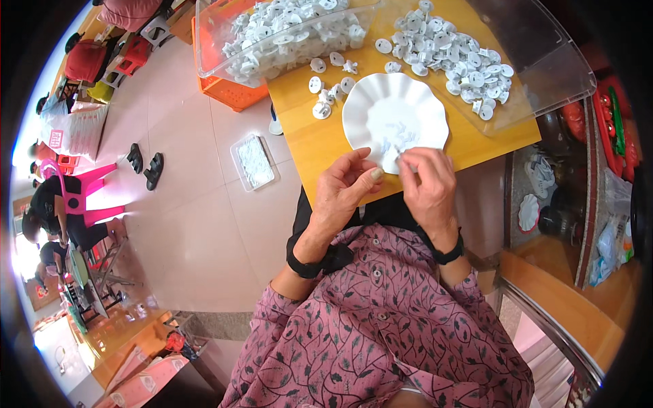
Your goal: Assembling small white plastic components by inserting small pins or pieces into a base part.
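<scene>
A white plate with a wavy rim (364, 98) lies near the front edge of the yellow table (309, 149), and small pale slivers (401, 132) are scattered on it. Over its near rim, my right hand (432, 187) pinches a small white plastic part (390, 162) between thumb and fingertips. Facing it from the left, my left hand (340, 190) has curled fingers, with a gap between thumb and forefinger; its thumb tip is close to the part. Loose round white plastic parts (322, 109) lie left of the plate.
A clear bin (286, 58) heaped with similar parts stands at the back left, above an orange crate (235, 95). Another pile (469, 71) spills from a clear tub (554, 75) at the right. A filled clear tray (255, 163) and black sandals (155, 171) are on the floor; people sit far left.
</scene>
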Tool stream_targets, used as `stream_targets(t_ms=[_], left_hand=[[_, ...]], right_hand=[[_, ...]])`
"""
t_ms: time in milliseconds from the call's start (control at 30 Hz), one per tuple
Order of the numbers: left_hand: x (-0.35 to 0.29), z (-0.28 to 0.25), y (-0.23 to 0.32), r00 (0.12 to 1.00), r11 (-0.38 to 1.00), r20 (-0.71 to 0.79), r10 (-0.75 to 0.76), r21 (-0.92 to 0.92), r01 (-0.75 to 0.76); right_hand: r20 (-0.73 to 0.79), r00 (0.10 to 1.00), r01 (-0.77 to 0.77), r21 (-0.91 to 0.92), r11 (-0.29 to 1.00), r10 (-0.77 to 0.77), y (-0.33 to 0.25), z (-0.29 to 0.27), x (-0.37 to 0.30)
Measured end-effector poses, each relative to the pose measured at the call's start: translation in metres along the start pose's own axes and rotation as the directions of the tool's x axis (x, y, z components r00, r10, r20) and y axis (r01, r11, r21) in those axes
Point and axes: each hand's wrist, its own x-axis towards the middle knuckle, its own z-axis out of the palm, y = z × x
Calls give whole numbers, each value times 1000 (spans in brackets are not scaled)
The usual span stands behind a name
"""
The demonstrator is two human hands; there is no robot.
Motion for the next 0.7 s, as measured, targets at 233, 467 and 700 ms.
stream_targets(t_ms=[233,467,700], left_hand=[[-2,1,-6,996,996,93,6,-89,2],[-3,-12,-3,996,989,39,-75,-123,79],[2,-26,-10,995,961,82,-56,-266,76]], right_hand=[[45,998,40,110,993,-45,-22,3,-20],[135,989,42,112,993,-57,-9,1,-8],[288,958,51,-163,985,-2,-6,7,5]])
